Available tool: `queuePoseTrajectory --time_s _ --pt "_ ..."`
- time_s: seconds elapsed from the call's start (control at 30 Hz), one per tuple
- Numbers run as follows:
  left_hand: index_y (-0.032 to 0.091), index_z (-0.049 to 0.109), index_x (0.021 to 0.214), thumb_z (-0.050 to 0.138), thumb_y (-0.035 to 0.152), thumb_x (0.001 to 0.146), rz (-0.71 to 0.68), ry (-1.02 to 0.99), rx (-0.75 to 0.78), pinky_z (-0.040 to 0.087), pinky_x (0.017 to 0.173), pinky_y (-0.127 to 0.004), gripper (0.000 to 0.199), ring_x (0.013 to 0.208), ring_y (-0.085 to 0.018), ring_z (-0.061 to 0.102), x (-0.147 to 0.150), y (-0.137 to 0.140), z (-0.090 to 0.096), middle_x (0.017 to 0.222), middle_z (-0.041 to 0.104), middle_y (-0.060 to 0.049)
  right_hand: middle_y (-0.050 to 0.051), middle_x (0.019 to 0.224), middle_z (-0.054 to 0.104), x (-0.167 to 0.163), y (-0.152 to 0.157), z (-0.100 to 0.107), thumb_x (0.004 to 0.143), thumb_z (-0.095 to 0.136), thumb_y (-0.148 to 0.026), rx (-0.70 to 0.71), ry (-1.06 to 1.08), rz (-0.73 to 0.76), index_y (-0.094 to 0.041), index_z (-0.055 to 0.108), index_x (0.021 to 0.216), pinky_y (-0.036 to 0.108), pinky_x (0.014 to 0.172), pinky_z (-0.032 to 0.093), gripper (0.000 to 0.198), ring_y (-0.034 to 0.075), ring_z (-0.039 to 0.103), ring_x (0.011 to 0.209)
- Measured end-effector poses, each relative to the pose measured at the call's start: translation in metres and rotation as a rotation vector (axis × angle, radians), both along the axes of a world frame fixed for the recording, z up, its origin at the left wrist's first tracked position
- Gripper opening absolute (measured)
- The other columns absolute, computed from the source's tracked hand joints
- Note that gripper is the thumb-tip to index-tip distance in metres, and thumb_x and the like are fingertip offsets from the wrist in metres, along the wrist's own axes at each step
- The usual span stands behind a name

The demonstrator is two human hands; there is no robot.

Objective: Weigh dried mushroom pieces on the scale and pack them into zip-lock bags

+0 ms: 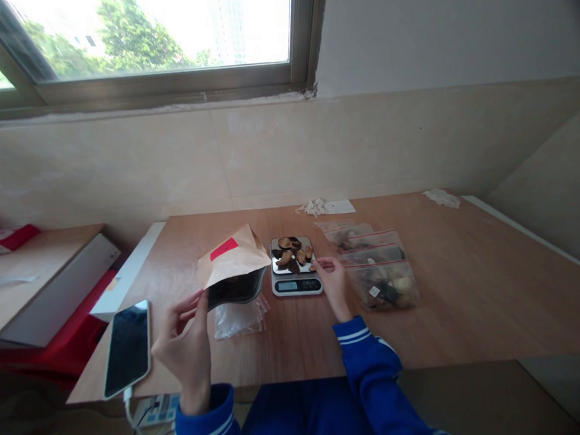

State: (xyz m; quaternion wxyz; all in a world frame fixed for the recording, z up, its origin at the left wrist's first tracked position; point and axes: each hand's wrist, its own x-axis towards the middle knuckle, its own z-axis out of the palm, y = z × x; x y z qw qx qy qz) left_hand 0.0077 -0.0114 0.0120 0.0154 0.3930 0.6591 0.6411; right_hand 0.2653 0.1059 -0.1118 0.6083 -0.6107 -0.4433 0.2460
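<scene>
My left hand (pixel 186 337) pinches the near edge of a brown paper bag (pixel 233 258) with a red label. Under the paper shows a dark, rounded opening or tray (pixel 238 289); I cannot tell which, and its contents are hidden. Right of the bag, a small digital kitchen scale (pixel 297 287) carries a loose pile of brown dried mushroom pieces (pixel 289 256). At the right edge of its plate, my right hand (pixel 333 281) has thumb and fingers closed on a small brown piece. The reading on the lit display is too small to make out.
Clear zip bags (pixel 240 319) lie below the paper bag. Several filled zip bags (pixel 387 283) overlap right of the scale. A phone (pixel 127 348) with a charging cable rests at the table's left edge. Crumpled white material (pixel 315 207) and a white card (pixel 340 207) sit by the wall.
</scene>
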Motion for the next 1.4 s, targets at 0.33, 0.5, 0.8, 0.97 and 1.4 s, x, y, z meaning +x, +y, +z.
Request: queuePoseTrajectory --time_s 0.33,0.5,0.8,0.97,1.4 --pt "0.017 0.073 0.087 0.075 0.040 0.073 0.007 0.011 0.003 0.051 0.059 -0.027 0.027 0.063 -0.016 0.066 -0.001 0.001 -0.002 0.077 0.072 -0.003 0.010 0.082 0.068 -0.004 -0.026 0.009 0.086 0.049 -0.059 0.001 -0.169 -0.055 -0.018 0.069 0.084 0.034 0.069 0.044 0.046 0.021 0.056 0.072" --pt "0.017 0.073 0.088 0.075 0.039 0.073 -0.002 0.010 -0.004 0.053 0.062 -0.029 0.027 0.063 -0.017 0.065 0.000 0.001 -0.004 0.076 0.071 -0.003 0.004 0.065 0.063 0.003 -0.064 0.005 0.086 0.046 -0.065 -0.126 -0.099 -0.017 -0.020 0.067 0.079 0.032 0.059 0.041 0.051 0.019 0.051 0.057" --pt "0.016 0.072 0.086 0.075 0.039 0.072 -0.013 -0.011 -0.004 0.053 0.062 -0.030 0.027 0.063 -0.016 0.065 0.002 0.004 -0.003 0.073 0.070 -0.002 0.006 0.078 0.063 0.004 -0.079 -0.001 0.089 0.046 -0.055 -0.129 -0.159 0.054 -0.020 0.071 0.095 0.035 0.068 0.044 0.044 0.020 0.054 0.065" --pt "0.017 0.073 0.087 0.076 0.040 0.072 -0.014 -0.029 -0.001 0.052 0.062 -0.029 0.027 0.063 -0.016 0.065 0.003 0.004 -0.005 0.073 0.070 -0.002 0.006 0.086 0.054 -0.001 -0.066 0.007 0.087 0.051 -0.045 -0.024 -0.266 0.075 -0.024 0.071 0.113 0.039 0.079 0.045 0.039 0.021 0.054 0.072" --pt "0.018 0.069 0.091 0.065 0.041 0.083 0.006 0.115 0.036 0.050 0.068 -0.028 0.025 0.072 -0.016 0.065 -0.005 0.089 0.044 0.081 0.069 -0.002 -0.007 0.053 0.026 0.010 -0.085 -0.024 0.086 0.047 -0.046 -0.041 -0.262 -0.068 -0.025 0.024 0.054 0.026 0.052 0.028 0.044 0.012 0.031 0.052"
